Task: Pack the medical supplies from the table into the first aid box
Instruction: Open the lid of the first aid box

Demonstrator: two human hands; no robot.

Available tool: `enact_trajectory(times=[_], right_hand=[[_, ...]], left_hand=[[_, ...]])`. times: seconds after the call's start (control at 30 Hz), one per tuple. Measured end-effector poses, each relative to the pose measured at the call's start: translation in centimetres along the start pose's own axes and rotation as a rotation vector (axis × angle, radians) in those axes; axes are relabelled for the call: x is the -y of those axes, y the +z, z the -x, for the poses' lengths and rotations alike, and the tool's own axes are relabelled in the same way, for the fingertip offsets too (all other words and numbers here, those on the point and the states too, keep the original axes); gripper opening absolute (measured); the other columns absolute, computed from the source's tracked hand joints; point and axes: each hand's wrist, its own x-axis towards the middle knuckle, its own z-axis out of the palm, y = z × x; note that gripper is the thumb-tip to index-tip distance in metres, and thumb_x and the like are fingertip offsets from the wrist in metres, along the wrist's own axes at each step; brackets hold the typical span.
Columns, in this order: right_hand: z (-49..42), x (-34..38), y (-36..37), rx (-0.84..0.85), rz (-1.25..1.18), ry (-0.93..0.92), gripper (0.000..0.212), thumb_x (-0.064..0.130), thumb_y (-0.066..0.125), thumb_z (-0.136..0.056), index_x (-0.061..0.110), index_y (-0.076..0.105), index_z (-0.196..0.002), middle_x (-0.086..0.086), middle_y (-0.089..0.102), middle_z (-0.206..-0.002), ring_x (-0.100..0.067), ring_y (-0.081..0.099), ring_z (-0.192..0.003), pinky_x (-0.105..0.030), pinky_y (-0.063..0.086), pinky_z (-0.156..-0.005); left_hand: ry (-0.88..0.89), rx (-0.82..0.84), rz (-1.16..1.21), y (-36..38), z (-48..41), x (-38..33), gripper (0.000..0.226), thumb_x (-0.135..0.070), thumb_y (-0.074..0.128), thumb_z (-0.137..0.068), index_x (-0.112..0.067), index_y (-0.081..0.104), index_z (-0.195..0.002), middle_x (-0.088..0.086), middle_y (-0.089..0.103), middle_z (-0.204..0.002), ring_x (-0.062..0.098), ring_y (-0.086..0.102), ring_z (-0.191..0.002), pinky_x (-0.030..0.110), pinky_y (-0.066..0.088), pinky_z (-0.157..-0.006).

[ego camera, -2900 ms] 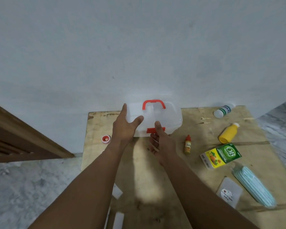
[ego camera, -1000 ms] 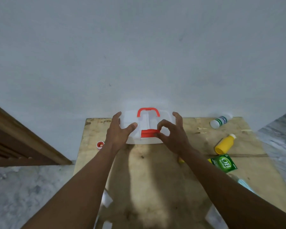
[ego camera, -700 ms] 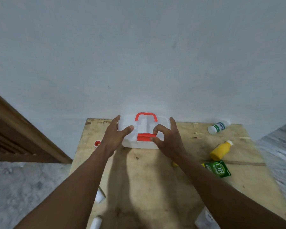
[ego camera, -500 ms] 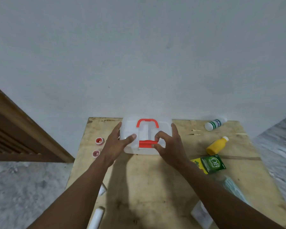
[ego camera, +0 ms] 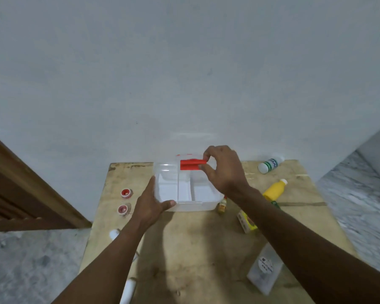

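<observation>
Left hand (ego camera: 150,207) flat against box (ego camera: 191,206): straight fingers along its left wall, thumb on the front wall, bracing, not gripping. Right hand (ego camera: 224,170) pinches the red latch (ego camera: 192,164) between thumb and fingertips, with the clear lid (ego camera: 166,170) tipped up.

Worktop (ego camera: 202,249) is bare scuffed plywood pushed against a pale wall (ego camera: 184,73). Grey mottled floor (ego camera: 31,260) both sides, brown slatted woodwork (ego camera: 20,183) left.

Box sits at the worktop's far edge, centre. Inside is a white divided tray (ego camera: 169,189); I can't see anything else in it.

Around box:
- 2 o'clock: white bottle (ego camera: 270,164), lying
- 3: yellow bottle (ego camera: 273,190), lying
- 4: dropper (ego camera: 222,205) just beside the corner, then carton (ego camera: 247,222) partly under the right forearm
- 5: clear packet (ego camera: 264,268)
- 9: two red rolls (ego camera: 126,193)
- 7: white tubes (ego camera: 127,290), partly hidden by the left arm
</observation>
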Motion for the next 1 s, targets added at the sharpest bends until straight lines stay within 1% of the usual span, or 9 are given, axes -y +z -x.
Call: enact_trajectory(times=[0.07,0.13,0.2,0.27,0.37,0.47,0.6,0.87,1.0], right_hand=[[-1.7,0.8,-1.0,-0.038,0.104,-0.009,0.014,0.031,0.068,-0.090,0.025,0.061,-0.099,-0.003,0.056,-0.104,-0.023,0.051,-0.099,-0.036,0.045,-0.083],[-3.5,1.5,-1.8,-0.089,0.137,-0.017,0.016,0.031,0.064,-0.094,0.023,0.061,-0.106,-0.005,0.054,-0.102,-0.023,0.054,-0.090,-0.036,0.049,-0.078],[-5.3,1.8,-1.9,-0.130,0.160,-0.014,0.015,0.028,0.059,-0.097,0.022,0.060,-0.110,-0.007,0.057,-0.098,-0.026,0.059,-0.082,-0.035,0.050,-0.073],[-6.8,1.7,-1.5,-0.143,0.191,-0.016,0.014,0.025,0.055,-0.098,0.020,0.059,-0.111,-0.008,0.061,-0.094,-0.029,0.061,-0.079,-0.036,0.050,-0.070],[-8.5,1.2,-0.9,-0.134,0.197,-0.022,0.014,0.022,0.054,-0.098,0.017,0.060,-0.111,-0.010,0.062,-0.093,-0.032,0.062,-0.082,-0.035,0.046,-0.067],[-9.7,0.4,-0.6,-0.092,0.207,-0.032,0.021,0.025,0.055,-0.099,0.017,0.062,-0.117,-0.011,0.062,-0.105,-0.031,0.061,-0.094,-0.034,0.046,-0.072],[-9.9,-0.6,0.1,-0.028,0.234,-0.063,0.029,0.028,0.053,-0.100,0.019,0.063,-0.126,-0.010,0.060,-0.113,-0.031,0.057,-0.105,-0.036,0.047,-0.077],[-10.3,-1.0,0.8,-0.022,0.223,-0.052,0.025,0.026,0.054,-0.100,0.015,0.063,-0.120,-0.012,0.061,-0.109,-0.033,0.058,-0.100,-0.038,0.046,-0.074],[-10.4,-1.0,0.9,-0.012,0.217,-0.049,0.024,0.025,0.055,-0.099,0.015,0.062,-0.120,-0.012,0.061,-0.108,-0.034,0.058,-0.097,-0.044,0.052,-0.079]], left_hand=[[0.003,0.001,-0.011,0.2,-0.1,0.0,0.088,-0.053,0.082,-0.058,-0.039,0.044,-0.136,-0.015,0.062,-0.128,0.017,0.058,-0.118,0.048,0.053,-0.095],[0.003,0.004,-0.020,0.2,-0.1,0.0,0.088,-0.053,0.080,-0.058,-0.039,0.043,-0.137,-0.014,0.062,-0.127,0.018,0.059,-0.117,0.049,0.053,-0.094],[-0.006,0.003,-0.026,0.2,-0.2,0.1,0.088,-0.051,0.080,-0.058,-0.041,0.042,-0.137,-0.015,0.062,-0.127,0.018,0.059,-0.116,0.048,0.053,-0.095],[-0.018,-0.005,-0.029,0.2,-0.4,0.2,0.088,-0.047,0.080,-0.060,-0.042,0.041,-0.138,-0.016,0.062,-0.126,0.017,0.059,-0.115,0.048,0.052,-0.095],[-0.017,-0.012,-0.027,0.3,-0.5,0.4,0.084,-0.040,0.082,-0.064,-0.042,0.041,-0.137,-0.018,0.061,-0.126,0.013,0.058,-0.115,0.047,0.054,-0.093],[-0.011,-0.010,-0.010,0.4,-0.6,0.5,0.080,-0.036,0.082,-0.067,-0.041,0.043,-0.136,-0.020,0.061,-0.125,0.007,0.057,-0.116,0.045,0.055,-0.093],[-0.012,-0.002,-0.026,0.5,-0.7,0.6,0.078,-0.039,0.081,-0.067,-0.044,0.044,-0.135,-0.020,0.062,-0.125,0.009,0.058,-0.117,0.046,0.054,-0.093],[-0.020,0.002,-0.033,0.5,-0.7,0.5,0.077,-0.031,0.080,-0.068,-0.043,0.043,-0.135,-0.020,0.061,-0.125,0.007,0.057,-0.116,0.045,0.053,-0.094],[-0.026,-0.003,-0.037,0.9,-0.2,0.1,0.075,-0.034,0.078,-0.068,-0.045,0.043,-0.133,-0.022,0.061,-0.123,-0.002,0.058,-0.111,0.036,0.055,-0.091]])
